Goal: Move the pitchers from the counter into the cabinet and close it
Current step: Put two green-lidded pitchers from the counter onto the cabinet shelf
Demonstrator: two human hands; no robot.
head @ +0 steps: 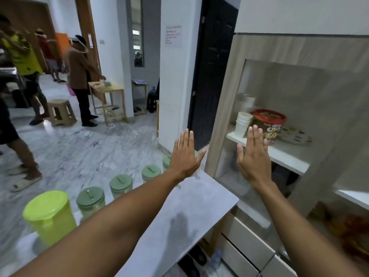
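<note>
Head view showed my left hand point(184, 156) and right hand point(252, 156) raised flat, each grip open and empty before the glass cabinet door point(283, 108), since the pitchers point(90, 200) waited along the worktop point(191, 208) edge.

Lime-yellow pitcher point(49, 216), sage-green lids point(90, 196), grey mottled counter point(189, 206), white paper cups point(242, 124), red-lidded tub point(269, 120).

White marble floor point(79, 148), wooden tables point(108, 90), beige stool point(61, 111)

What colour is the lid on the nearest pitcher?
Lime green, matching the pitcher body; clearest in the head view, lower left.
</note>
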